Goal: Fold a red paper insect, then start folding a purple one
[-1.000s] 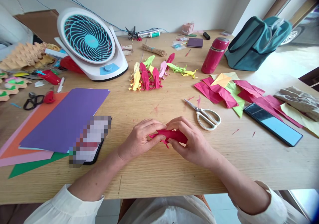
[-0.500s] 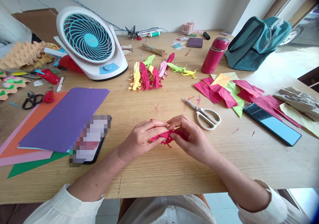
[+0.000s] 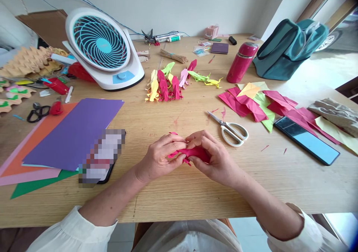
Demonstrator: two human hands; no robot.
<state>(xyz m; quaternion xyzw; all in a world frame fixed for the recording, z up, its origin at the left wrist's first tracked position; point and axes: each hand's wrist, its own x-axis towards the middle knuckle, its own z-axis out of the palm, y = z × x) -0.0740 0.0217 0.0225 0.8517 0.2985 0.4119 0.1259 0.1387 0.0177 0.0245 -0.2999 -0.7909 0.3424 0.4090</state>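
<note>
A folded dark-pink origami paper figure (image 3: 199,154) is held between both hands, just above the wooden table. My left hand (image 3: 161,154) pinches its left part with thumb and fingers. My right hand (image 3: 210,155) grips the right part, its thumb close to the left thumb. Much of the figure is hidden behind the fingers; small pointed paper ends show below and at the left. White-handled scissors (image 3: 234,134) lie partly spread to the right of my hands. Farther back stands a group of finished-looking folded paper figures (image 3: 175,87) in red, yellow, green and pink.
Left are coloured paper sheets (image 3: 74,132), a phone (image 3: 104,156), black scissors (image 3: 37,112) and a fan (image 3: 103,46). Right are folded paper pieces (image 3: 251,108), another phone (image 3: 307,140), a red flask (image 3: 242,62) and a teal bag (image 3: 282,54). Paper scraps dot the table (image 3: 156,199).
The pink paper figure has turned slightly between the fingers, showing a broader smooth face by the right hand. Both hands keep their grip and have shifted only slightly.
</note>
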